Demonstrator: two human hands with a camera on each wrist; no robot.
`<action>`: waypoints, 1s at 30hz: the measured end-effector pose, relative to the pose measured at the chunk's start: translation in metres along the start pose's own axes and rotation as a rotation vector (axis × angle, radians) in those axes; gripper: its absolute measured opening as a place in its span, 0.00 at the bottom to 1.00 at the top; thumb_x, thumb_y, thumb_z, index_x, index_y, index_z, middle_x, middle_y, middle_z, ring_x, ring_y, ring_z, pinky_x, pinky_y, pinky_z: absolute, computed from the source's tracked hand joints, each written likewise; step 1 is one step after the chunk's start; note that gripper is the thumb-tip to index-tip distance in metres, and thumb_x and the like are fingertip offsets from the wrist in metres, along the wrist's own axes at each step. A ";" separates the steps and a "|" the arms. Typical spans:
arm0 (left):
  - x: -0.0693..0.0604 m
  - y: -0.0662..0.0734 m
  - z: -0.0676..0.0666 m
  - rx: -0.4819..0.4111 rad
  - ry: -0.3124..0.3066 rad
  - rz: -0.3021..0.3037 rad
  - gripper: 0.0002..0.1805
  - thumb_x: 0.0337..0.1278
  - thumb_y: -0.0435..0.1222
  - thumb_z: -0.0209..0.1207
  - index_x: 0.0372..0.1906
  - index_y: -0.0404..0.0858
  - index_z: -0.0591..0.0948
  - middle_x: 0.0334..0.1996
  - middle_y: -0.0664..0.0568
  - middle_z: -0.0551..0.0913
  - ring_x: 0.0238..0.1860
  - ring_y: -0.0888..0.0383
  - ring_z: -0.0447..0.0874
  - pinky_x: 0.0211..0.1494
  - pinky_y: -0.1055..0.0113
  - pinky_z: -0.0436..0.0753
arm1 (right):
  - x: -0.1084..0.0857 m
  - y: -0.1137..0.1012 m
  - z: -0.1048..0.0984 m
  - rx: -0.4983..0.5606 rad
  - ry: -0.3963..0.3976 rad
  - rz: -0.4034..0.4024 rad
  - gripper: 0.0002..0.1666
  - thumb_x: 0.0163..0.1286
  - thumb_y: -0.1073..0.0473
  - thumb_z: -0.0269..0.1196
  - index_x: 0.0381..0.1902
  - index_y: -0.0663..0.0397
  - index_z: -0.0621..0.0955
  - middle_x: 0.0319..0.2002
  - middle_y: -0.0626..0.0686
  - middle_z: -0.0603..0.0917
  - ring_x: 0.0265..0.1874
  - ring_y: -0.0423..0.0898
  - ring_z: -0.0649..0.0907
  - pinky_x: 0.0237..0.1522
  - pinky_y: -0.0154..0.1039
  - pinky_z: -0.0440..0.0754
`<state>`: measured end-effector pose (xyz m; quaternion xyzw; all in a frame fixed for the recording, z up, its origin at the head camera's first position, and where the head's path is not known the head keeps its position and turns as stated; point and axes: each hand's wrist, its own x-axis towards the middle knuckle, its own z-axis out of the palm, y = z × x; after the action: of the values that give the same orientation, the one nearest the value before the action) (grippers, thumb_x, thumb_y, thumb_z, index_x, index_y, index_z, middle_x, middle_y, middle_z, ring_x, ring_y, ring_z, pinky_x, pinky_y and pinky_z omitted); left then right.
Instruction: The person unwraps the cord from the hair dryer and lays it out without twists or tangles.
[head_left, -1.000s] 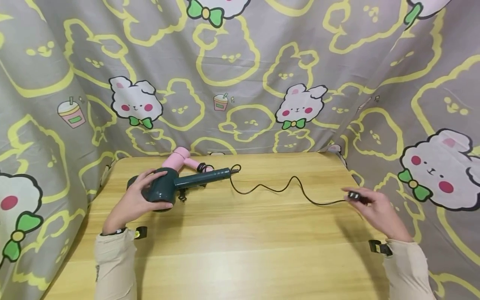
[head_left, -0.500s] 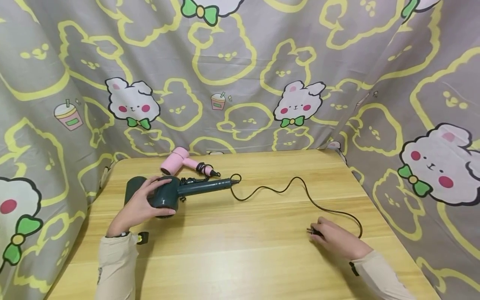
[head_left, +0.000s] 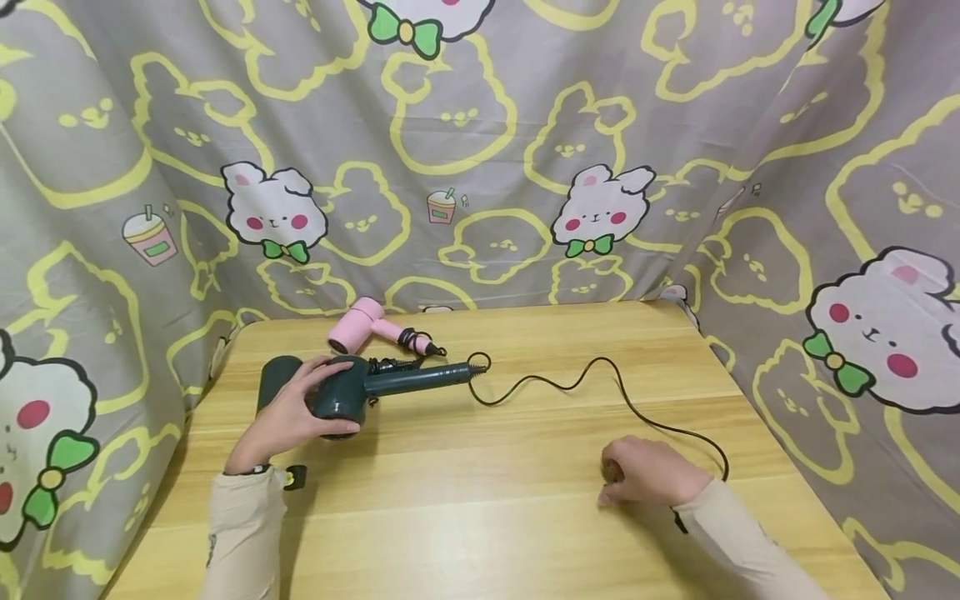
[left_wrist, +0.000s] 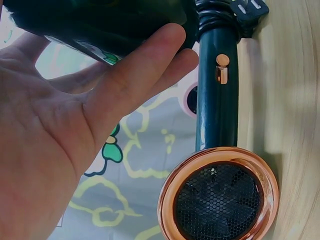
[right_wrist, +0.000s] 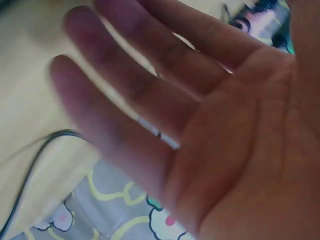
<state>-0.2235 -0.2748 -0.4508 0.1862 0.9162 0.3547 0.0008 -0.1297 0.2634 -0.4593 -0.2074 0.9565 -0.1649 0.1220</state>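
Note:
My left hand (head_left: 288, 417) grips a dark green hair dryer (head_left: 343, 396) by its barrel, thumb near and fingers over the top; the handle points right. Behind that hand lies a second dark green hair dryer (head_left: 279, 379). In the left wrist view this second dryer shows a copper-rimmed grille (left_wrist: 220, 202), a handle with a copper switch, and a wound cord with a plug (left_wrist: 250, 15). My right hand (head_left: 652, 471) is low over the table at right. Its palm looks bare and its fingers loosely extended in the right wrist view. The held dryer's plug is hidden.
A pink hair dryer (head_left: 356, 325) with its cord wound round the handle lies at the back left. The held dryer's black cord (head_left: 600, 360) runs in waves across the wooden table (head_left: 480, 517) to behind my right wrist. A patterned curtain (head_left: 480, 167) encloses the back and sides.
My right hand came in from the right edge, pinching the plug, then its fingers loosened and the plug went out of sight. The held dryer sank slightly, still in my left hand.

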 end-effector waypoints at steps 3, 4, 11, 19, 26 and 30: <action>-0.001 -0.001 0.001 -0.001 -0.002 -0.008 0.53 0.37 0.54 0.83 0.74 0.57 0.72 0.77 0.40 0.59 0.60 0.36 0.79 0.58 0.40 0.80 | 0.023 0.000 -0.011 -0.002 0.117 -0.049 0.14 0.66 0.54 0.73 0.42 0.59 0.86 0.36 0.52 0.87 0.34 0.46 0.85 0.37 0.44 0.85; -0.001 0.000 0.001 0.002 -0.003 -0.008 0.53 0.37 0.54 0.83 0.74 0.57 0.71 0.77 0.39 0.59 0.61 0.35 0.78 0.57 0.40 0.80 | 0.033 0.001 -0.013 -0.018 0.174 -0.069 0.16 0.67 0.57 0.72 0.47 0.63 0.85 0.41 0.55 0.88 0.38 0.50 0.87 0.42 0.46 0.87; -0.003 0.002 0.008 -0.014 -0.023 -0.005 0.52 0.39 0.54 0.82 0.75 0.55 0.72 0.79 0.37 0.56 0.67 0.31 0.71 0.62 0.34 0.76 | 0.096 0.011 -0.007 -0.205 0.296 -0.112 0.15 0.67 0.64 0.72 0.48 0.68 0.86 0.46 0.63 0.87 0.42 0.56 0.88 0.46 0.47 0.88; -0.007 0.001 0.010 0.003 -0.010 0.003 0.51 0.40 0.55 0.81 0.74 0.55 0.73 0.77 0.40 0.60 0.65 0.33 0.73 0.59 0.37 0.79 | 0.112 0.040 -0.005 -0.281 0.268 -0.031 0.10 0.64 0.63 0.73 0.22 0.51 0.86 0.27 0.51 0.88 0.24 0.44 0.84 0.27 0.43 0.83; -0.017 -0.008 0.006 0.001 -0.006 -0.015 0.51 0.42 0.52 0.81 0.75 0.51 0.71 0.77 0.33 0.57 0.63 0.31 0.76 0.60 0.39 0.79 | 0.103 0.076 -0.019 -0.277 0.261 0.062 0.11 0.66 0.61 0.72 0.23 0.50 0.85 0.26 0.51 0.88 0.23 0.46 0.82 0.25 0.46 0.80; -0.021 -0.013 0.005 0.013 -0.030 -0.036 0.51 0.43 0.53 0.80 0.75 0.49 0.71 0.77 0.30 0.54 0.67 0.26 0.71 0.62 0.34 0.77 | 0.095 0.098 -0.023 -0.308 0.256 0.146 0.12 0.69 0.60 0.70 0.24 0.52 0.83 0.25 0.51 0.86 0.21 0.47 0.80 0.25 0.47 0.79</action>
<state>-0.2078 -0.2881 -0.4658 0.1746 0.9216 0.3460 0.0196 -0.2555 0.3123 -0.4897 -0.1310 0.9906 -0.0323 -0.0222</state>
